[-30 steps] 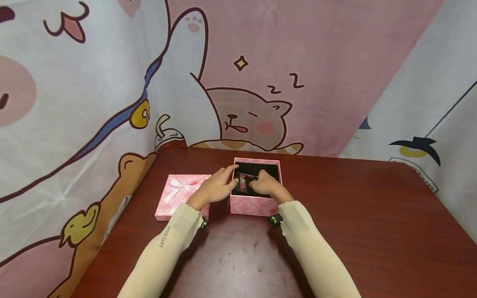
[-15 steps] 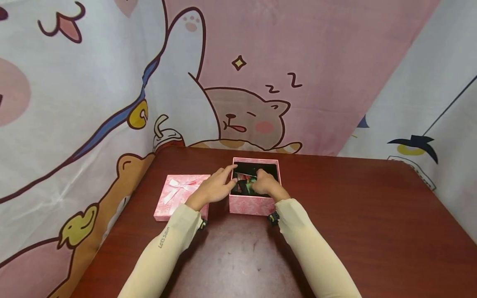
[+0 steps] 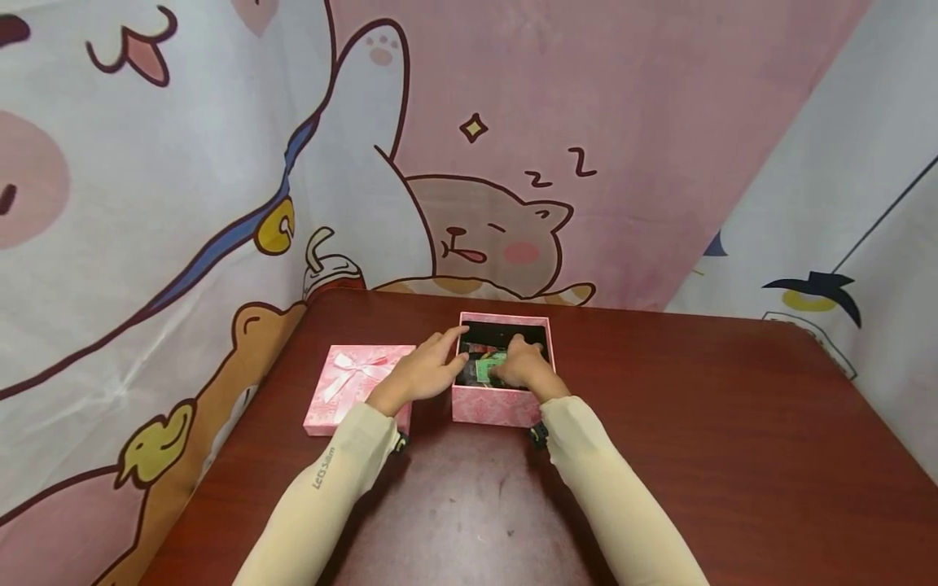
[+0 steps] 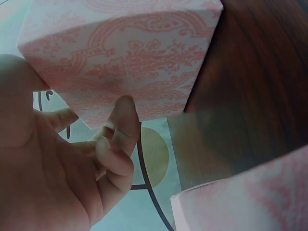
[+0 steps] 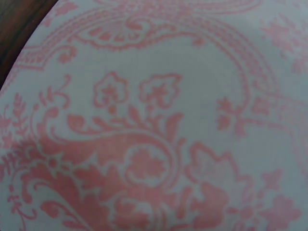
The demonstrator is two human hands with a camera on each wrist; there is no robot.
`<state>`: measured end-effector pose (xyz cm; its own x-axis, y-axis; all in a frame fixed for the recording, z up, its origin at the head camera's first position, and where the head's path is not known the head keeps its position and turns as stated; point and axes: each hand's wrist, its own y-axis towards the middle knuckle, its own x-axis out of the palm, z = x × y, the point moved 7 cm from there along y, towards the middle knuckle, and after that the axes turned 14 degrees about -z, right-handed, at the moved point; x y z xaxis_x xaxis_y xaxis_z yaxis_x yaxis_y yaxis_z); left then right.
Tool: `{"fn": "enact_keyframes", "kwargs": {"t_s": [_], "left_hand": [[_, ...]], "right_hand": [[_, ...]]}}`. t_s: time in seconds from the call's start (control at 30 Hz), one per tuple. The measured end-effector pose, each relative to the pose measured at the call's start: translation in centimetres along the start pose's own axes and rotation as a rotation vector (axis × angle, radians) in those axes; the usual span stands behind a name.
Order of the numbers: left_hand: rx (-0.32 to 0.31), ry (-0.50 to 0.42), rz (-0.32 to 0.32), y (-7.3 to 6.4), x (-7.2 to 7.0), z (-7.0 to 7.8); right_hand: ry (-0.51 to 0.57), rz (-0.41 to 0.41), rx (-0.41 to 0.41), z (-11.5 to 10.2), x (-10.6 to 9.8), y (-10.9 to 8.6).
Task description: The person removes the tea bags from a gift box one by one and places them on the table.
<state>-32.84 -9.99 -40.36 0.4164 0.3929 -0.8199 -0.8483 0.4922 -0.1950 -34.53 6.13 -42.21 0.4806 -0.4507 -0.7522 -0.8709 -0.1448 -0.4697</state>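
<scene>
A pink patterned gift box (image 3: 498, 404), lidless and black inside, stands on the table. My left hand (image 3: 423, 370) holds its left wall: thumb and index finger reach over the rim, and in the left wrist view another fingertip (image 4: 126, 107) presses the outside. My right hand (image 3: 523, 365) is inside the box with its thumb at a small dark packet bearing a green label (image 3: 487, 368). A reddish, dark piece (image 3: 479, 348) shows behind that packet. The right fingers are partly hidden, so their grip is unclear. The right wrist view shows only the box's patterned wall (image 5: 154, 115).
The pink lid (image 3: 344, 399) with a ribbon bow lies left of the box, partly under my left forearm. A brown wooden table (image 3: 696, 423) extends to the right. Cartoon-printed cloth (image 3: 630, 98) hangs behind and at the left.
My right hand has shifted slightly inside the box. The green label, out of sight at first, now faces up beside the thumb. My left hand keeps its place on the box.
</scene>
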Motion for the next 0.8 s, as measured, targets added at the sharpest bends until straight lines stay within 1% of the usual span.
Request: {"fn": "enact_keyframes", "kwargs": {"t_s": [0.2,0.37,0.5,0.7,0.8], "left_hand": [[0.0,-0.001,-0.001,0.01,0.16,0.03],[-0.002,0.003,0.0,0.13,0.24,-0.04],[0.0,0.006,0.002,0.13,0.25,-0.05],[0.0,-0.003,0.0,0.13,0.21,-0.04],[-0.001,-0.003,-0.002,0.12,0.22,-0.03]], "right_hand": [[0.029,0.026,0.015,0.2,0.03,-0.11],[0.049,0.045,0.009,0.14,-0.13,-0.38],[0.065,0.067,-0.021,-0.02,-0.31,-0.53],[0.099,0.126,-0.089,-0.39,-0.67,-0.5],[0.129,0.137,-0.118,-0.5,-0.79,-0.44]]}}
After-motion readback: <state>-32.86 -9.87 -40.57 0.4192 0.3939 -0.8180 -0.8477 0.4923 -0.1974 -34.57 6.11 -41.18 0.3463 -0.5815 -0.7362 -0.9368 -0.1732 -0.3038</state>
